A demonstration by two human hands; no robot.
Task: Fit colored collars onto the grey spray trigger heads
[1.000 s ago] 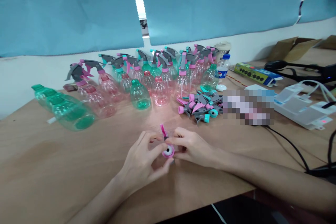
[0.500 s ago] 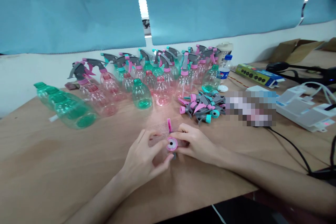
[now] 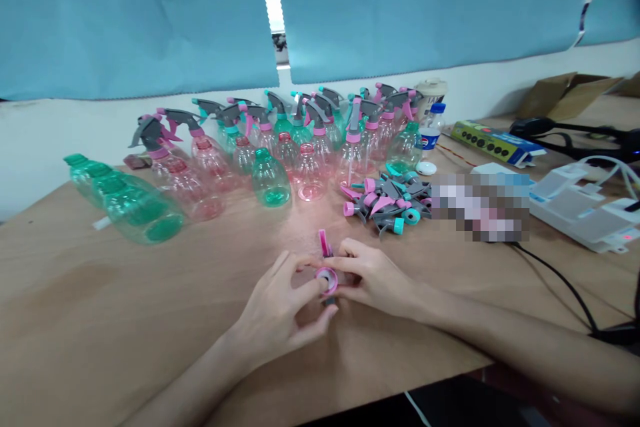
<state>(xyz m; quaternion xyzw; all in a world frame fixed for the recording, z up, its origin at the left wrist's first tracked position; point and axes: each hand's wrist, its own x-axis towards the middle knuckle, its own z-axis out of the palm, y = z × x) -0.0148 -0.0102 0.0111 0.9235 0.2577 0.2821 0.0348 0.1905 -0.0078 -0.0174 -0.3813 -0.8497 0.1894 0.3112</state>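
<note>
Low over the near part of the table, my right hand point(image 3: 375, 277) pinches a pink-and-grey trigger spray head point(image 3: 333, 271). Its round pink collar opening faces up, showing a white inside, and the pink trigger points away from me. From the left, my left hand point(image 3: 280, 303) reaches in with one fingertip at the collar opening. The left thumb is spread apart below, close to the grey end of the head. Beyond my hands, a pile of loose spray heads point(image 3: 385, 203) in pink, teal and grey lies to the right.
Behind stand several clear pink bottles point(image 3: 311, 180) and green bottles point(image 3: 271, 183), many fitted with spray heads. Green bottles point(image 3: 135, 207) lean or lie at left. A Pepsi-labelled bottle point(image 3: 429, 138), a box point(image 3: 495, 142), white plastic holder point(image 3: 585, 203) and black cable point(image 3: 560, 283) are at right.
My left fingertip has moved from the collar's edge to over its opening. The spray head stays in my right hand. The view has shifted slightly.
</note>
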